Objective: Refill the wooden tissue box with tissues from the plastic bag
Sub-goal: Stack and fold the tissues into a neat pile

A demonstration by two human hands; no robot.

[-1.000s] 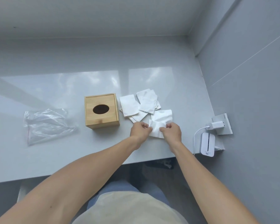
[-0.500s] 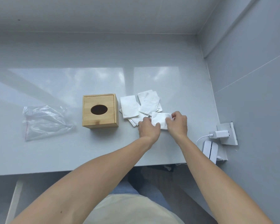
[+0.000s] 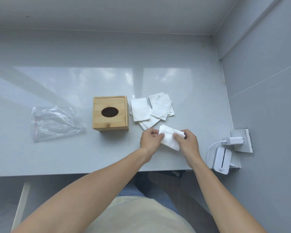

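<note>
Right then, I had both hands on one folded tissue near the table's front edge: left hand pinching its left side, right hand pinching its right. The loose tissues lay just right of the wooden tissue box; the plastic bag sat flat at its left. I judged this the folding step; next, the tissue needed feeding into the box's oval opening.
</note>
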